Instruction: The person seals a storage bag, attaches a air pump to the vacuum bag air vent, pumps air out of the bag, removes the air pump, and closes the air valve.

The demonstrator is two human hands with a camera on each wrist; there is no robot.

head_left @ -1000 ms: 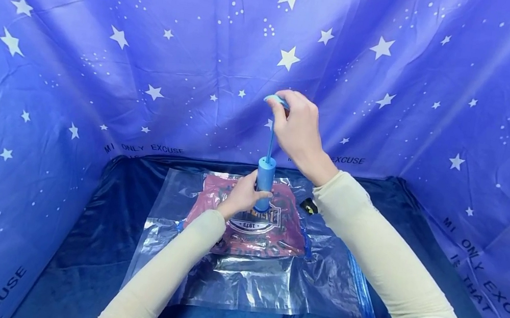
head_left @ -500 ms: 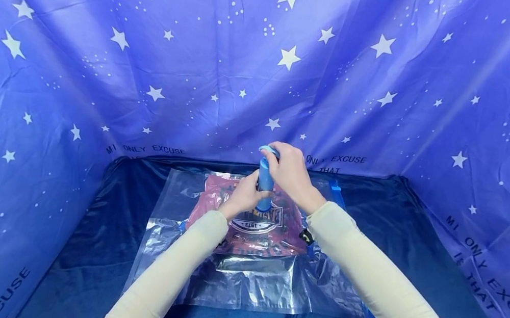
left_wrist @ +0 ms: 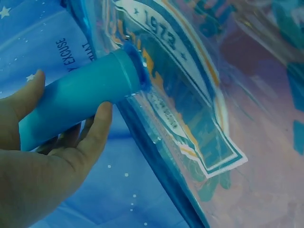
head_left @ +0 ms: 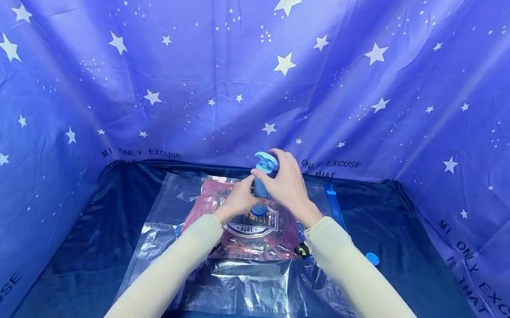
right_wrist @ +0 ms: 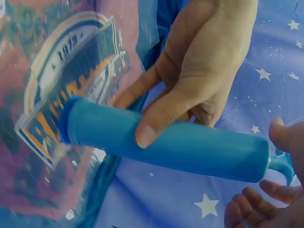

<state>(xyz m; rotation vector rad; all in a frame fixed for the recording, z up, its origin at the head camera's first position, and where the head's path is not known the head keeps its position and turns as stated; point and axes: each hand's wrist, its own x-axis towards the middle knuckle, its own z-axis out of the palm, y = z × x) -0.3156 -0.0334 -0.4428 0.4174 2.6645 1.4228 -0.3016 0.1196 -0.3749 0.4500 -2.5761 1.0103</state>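
Observation:
A blue hand pump [head_left: 261, 193] stands upright, its lower end on a clear plastic storage bag [head_left: 242, 291]. Inside the bag lies a folded reddish cloth item [head_left: 196, 212] with a printed badge reading 1973. My left hand [head_left: 239, 198] grips the pump's barrel, fingers wrapped around it in the left wrist view. At the top, my right hand [head_left: 289, 183] curls loosely around the light blue pump handle [head_left: 266, 159], thumb by the barrel's upper end. In the right wrist view the handle [right_wrist: 284, 166] sits close against the barrel, between that hand's thumb and fingers.
A round blue cap [head_left: 372, 259] lies on the dark blue cloth [head_left: 396, 224] to the right. Blue zip edging [head_left: 335, 205] runs along the bag's right side. A star-patterned blue curtain [head_left: 199, 71] encloses the back and sides.
My right hand has pushed the handle down from high above, and the rod has gone into the barrel. Its thumb has shifted to the barrel's top. My left hand keeps its grip.

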